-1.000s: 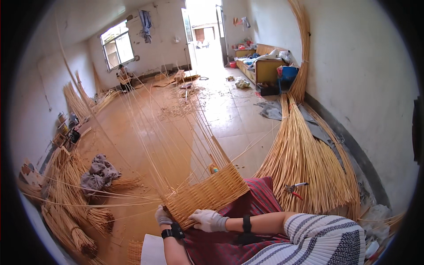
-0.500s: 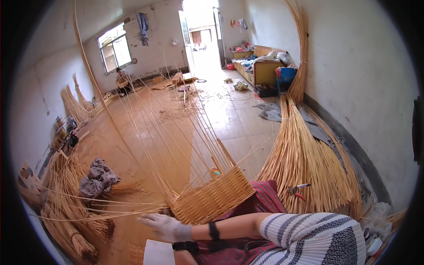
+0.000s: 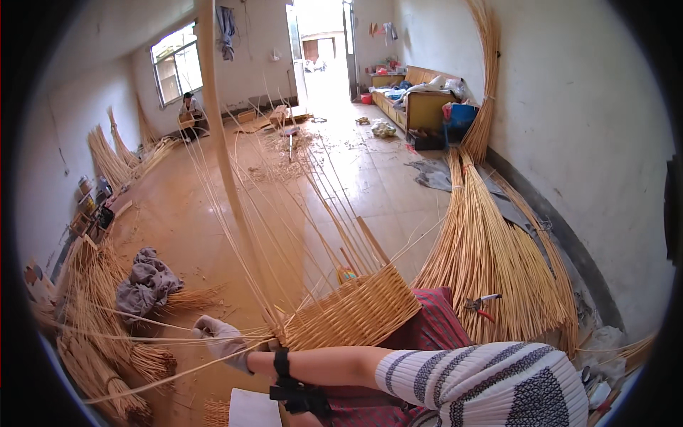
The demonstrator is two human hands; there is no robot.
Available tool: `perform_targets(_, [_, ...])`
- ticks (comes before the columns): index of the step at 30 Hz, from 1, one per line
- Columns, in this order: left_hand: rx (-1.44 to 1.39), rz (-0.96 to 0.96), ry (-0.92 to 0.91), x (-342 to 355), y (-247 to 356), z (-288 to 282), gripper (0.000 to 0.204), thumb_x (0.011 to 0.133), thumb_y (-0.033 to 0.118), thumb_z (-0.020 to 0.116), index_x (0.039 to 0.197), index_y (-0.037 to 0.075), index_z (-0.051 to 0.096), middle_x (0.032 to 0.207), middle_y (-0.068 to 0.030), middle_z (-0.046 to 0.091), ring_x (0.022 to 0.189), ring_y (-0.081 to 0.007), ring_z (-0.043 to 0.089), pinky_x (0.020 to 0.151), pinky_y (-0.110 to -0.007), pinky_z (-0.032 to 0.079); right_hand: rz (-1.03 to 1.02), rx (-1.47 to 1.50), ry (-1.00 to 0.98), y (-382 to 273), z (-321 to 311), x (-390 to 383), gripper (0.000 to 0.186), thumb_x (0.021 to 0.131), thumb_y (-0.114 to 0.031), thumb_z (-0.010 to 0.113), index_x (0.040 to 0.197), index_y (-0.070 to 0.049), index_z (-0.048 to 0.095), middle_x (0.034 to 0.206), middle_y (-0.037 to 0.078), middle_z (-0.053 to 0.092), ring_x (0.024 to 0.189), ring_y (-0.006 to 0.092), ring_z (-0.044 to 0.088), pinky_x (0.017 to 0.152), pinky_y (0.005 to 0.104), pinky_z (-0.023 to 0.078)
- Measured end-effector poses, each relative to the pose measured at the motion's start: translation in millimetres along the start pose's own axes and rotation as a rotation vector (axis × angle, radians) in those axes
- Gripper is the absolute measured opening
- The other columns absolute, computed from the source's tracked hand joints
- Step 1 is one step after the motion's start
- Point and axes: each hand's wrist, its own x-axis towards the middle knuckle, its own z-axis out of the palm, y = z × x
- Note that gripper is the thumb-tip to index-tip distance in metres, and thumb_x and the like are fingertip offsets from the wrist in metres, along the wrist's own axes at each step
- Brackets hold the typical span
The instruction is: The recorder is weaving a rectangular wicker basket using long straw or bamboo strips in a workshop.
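A rectangular woven wicker basket (image 3: 352, 309) lies tilted across my lap, on a red striped cloth (image 3: 437, 313). Long upright rods rise from its far rim. My right hand (image 3: 226, 343), in a pale glove, reaches across to the basket's left end. Its fingers are curled around loose wicker rods (image 3: 160, 333) that run out to the left. A thick, blurred rod (image 3: 226, 156) stands up close in front of me. At the lower edge part of my left forearm (image 3: 306, 418) shows, beside a black strap; the left hand's fingers are hidden. A white flat piece (image 3: 255, 408) lies beside it.
Wicker bundles (image 3: 491, 263) fan out on the right, with red-handled pliers (image 3: 484, 307) on them. More bundles (image 3: 99, 306) and a grey cloth (image 3: 148, 283) lie left. At the back are a person (image 3: 190, 117) with a basket, a wooden bench (image 3: 427, 92) and a doorway.
My right hand has moved left and up, from spread fingers to curled around the rods. The basket has shifted slightly right. The thick rod has swung toward the middle and looks closer.
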Motion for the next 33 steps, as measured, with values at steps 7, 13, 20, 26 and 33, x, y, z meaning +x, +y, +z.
perform_targets(7, [0.034, 0.011, -0.015, -3, 2, 8, 0.011, 0.101, 0.011, 0.066, 0.109, 0.003, 0.068, 0.108, -0.0073, 0.072, 0.095, -0.0161, 0.066, 0.083, -0.031, 0.056, 0.087, -0.467, -0.362, 59, 10, -3, 0.031, 0.101, -0.035, 0.057, 0.108, -0.007, 0.069, 0.095, 0.012, 0.072, 0.087, 0.0260, 0.067, 0.083, 0.0423, 0.053])
perform_targets(13, [0.052, 0.021, -0.002, -1, -5, 1, 0.011, 0.101, 0.010, 0.067, 0.109, 0.003, 0.069, 0.108, -0.0073, 0.072, 0.095, -0.0156, 0.066, 0.083, -0.031, 0.056, 0.225, -0.645, -1.109, 64, -16, -47, 0.033, 0.095, -0.042, 0.057, 0.086, -0.019, 0.080, 0.078, -0.001, 0.076, 0.084, 0.0190, 0.072, 0.078, 0.0404, 0.055])
perform_targets(20, [0.055, 0.035, 0.067, -3, -11, -16, 0.011, 0.101, 0.009, 0.067, 0.110, 0.003, 0.069, 0.108, -0.0073, 0.072, 0.095, -0.0152, 0.066, 0.083, -0.030, 0.056, -0.187, -0.813, -0.916, -12, -49, -79, 0.032, 0.094, -0.042, 0.060, 0.109, -0.017, 0.072, 0.100, 0.004, 0.073, 0.098, 0.0237, 0.069, 0.093, 0.0412, 0.048])
perform_targets(26, [0.085, -0.008, 0.046, -11, -27, 4, 0.011, 0.101, 0.009, 0.067, 0.110, 0.003, 0.069, 0.107, -0.0072, 0.072, 0.095, -0.0147, 0.066, 0.083, -0.030, 0.056, -0.569, -0.933, -0.380, -1, -92, -99, 0.019, 0.092, -0.032, 0.064, 0.103, -0.018, 0.068, 0.090, 0.009, 0.069, 0.084, 0.0306, 0.071, 0.070, 0.0449, 0.055])
perform_targets(33, [-0.104, -0.172, -0.022, -4, -29, -21, 0.011, 0.100, 0.008, 0.067, 0.110, 0.003, 0.069, 0.107, -0.0072, 0.072, 0.094, -0.0142, 0.066, 0.083, -0.030, 0.056, -0.423, -0.578, -0.216, -70, -139, -88, 0.021, 0.092, -0.003, 0.063, 0.108, -0.011, 0.074, 0.092, 0.008, 0.077, 0.084, 0.0195, 0.076, 0.070, 0.0309, 0.060])
